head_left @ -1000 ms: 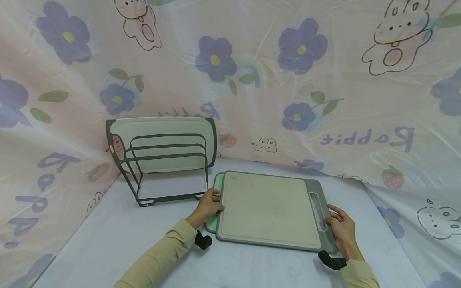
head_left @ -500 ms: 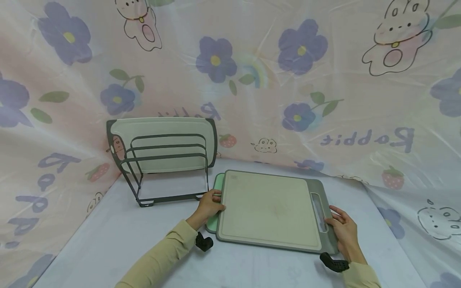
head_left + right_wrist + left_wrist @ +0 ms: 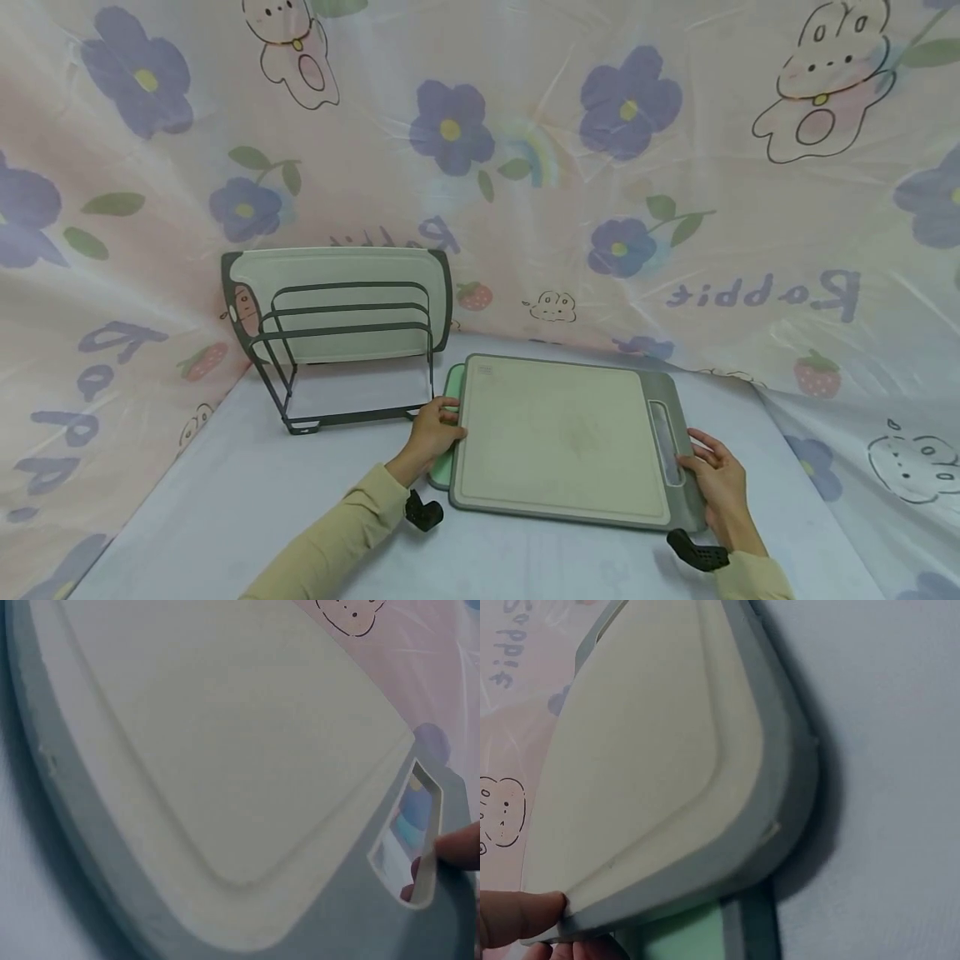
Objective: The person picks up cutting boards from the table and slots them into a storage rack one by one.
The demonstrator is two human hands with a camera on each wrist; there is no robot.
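Note:
A large cream cutting board (image 3: 562, 437) with a grey border lies face up, its slotted handle end (image 3: 684, 492) to the right. My left hand (image 3: 432, 433) pinches its left edge, thumb on top and fingertips (image 3: 562, 951) underneath. My right hand (image 3: 720, 487) holds the handle end; in the right wrist view the thumb (image 3: 459, 847) presses on the bar and fingertips show through the slot. Beneath the cream board, a green board (image 3: 442, 471) with a grey edge sticks out at the left, mostly hidden.
A dark wire rack (image 3: 352, 414) stands at the back left, close to my left hand. Upright at its rear is a pale board (image 3: 337, 271) with dark ends. A patterned curtain (image 3: 525, 225) hangs behind the white-covered table (image 3: 525, 558).
The cream board's handle end and my right hand have shifted very slightly to the right and nearer. Both hands keep their hold; the rack stays in place.

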